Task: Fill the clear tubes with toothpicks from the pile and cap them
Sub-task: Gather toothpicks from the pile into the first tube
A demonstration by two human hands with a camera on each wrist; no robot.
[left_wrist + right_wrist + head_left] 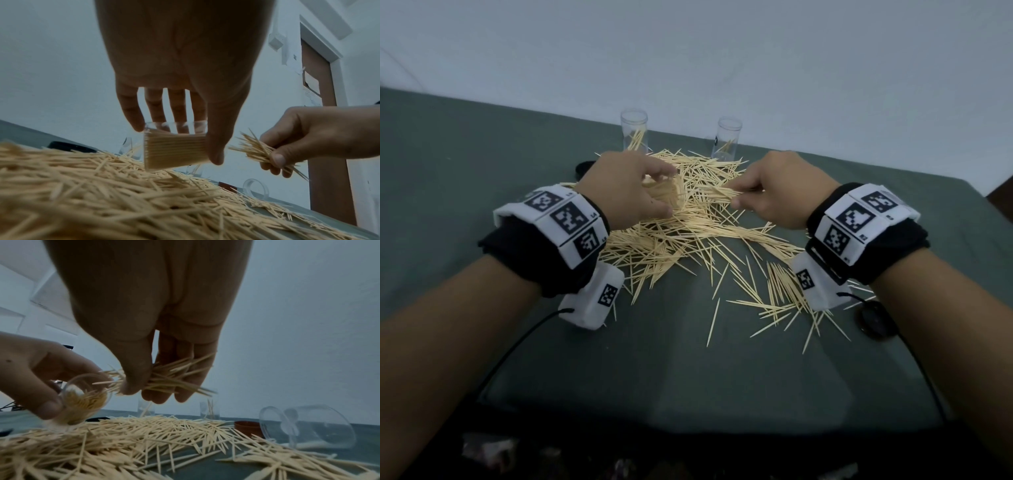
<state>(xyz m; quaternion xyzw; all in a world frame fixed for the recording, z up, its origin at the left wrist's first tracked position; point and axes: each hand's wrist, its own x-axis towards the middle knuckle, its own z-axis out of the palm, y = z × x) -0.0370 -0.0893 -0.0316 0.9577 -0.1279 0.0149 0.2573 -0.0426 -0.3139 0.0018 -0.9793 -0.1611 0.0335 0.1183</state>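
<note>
Clear tube (pixel 174 147), packed with toothpicks, lies sideways between left hand (pixel 625 190) thumb and fingers (pixel 131 113), mouth toward 3 o'clock. Right hand (pixel 779 190) pinches a toothpick bundle (pixel 255 149) just beside the mouth, above the pile (pixel 688 236) on the desk (pixel 482 154).

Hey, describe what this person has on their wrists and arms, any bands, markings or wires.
Both forearms are bare, no sleeves. Each wrist wears a black fabric band topped with white square blocks printed with black-and-white square fiducial markers. The right wrist has a matching band. Under each wrist hangs a white boxy camera housing with its own marker, and a thin black cable trails from it toward the body.
</note>
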